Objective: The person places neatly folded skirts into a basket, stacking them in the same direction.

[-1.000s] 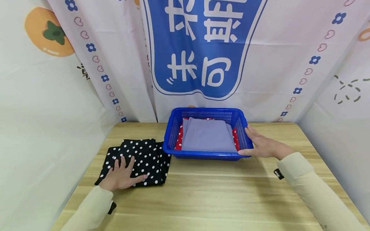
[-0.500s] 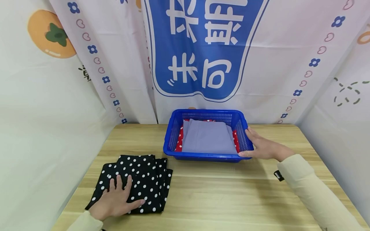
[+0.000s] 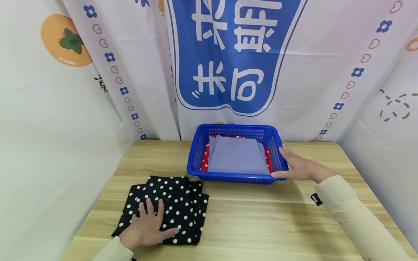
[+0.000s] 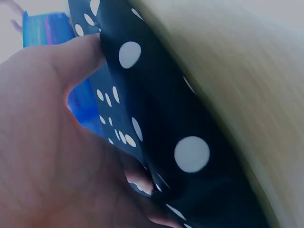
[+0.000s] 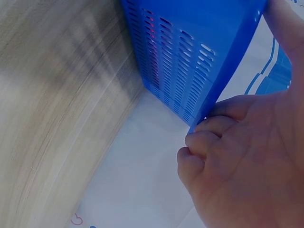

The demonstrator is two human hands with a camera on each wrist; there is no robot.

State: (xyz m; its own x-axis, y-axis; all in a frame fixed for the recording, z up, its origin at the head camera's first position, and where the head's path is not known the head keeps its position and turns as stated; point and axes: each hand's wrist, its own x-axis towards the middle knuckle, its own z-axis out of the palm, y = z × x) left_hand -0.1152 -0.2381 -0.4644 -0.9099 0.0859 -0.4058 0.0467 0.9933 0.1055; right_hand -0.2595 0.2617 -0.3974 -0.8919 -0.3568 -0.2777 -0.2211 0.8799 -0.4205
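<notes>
A folded black cloth with white polka dots (image 3: 177, 195) lies on the left of the table, its layers stepped at the right edge. My left hand (image 3: 148, 224) rests on it with fingers spread and thumb pointing right. In the left wrist view, the dotted fabric (image 4: 156, 114) runs past the thumb and fingertips. Further back stands a blue plastic basket (image 3: 235, 177). My right hand (image 3: 302, 168) holds its near right corner, thumb on the front rim and fingers at the right rim. The right wrist view shows bent fingers (image 5: 202, 142) against the basket's edge.
Inside the basket, a folded grey-blue cloth (image 3: 238, 156) lies on red polka-dot fabric (image 3: 204, 159). The wooden table (image 3: 254, 224) meets a printed curtain (image 3: 313, 72) behind the basket, with white fabric walls on both sides.
The black polka-dot cloth has slid toward me, then a little to the right, under my left hand. My right hand stays at the basket's corner.
</notes>
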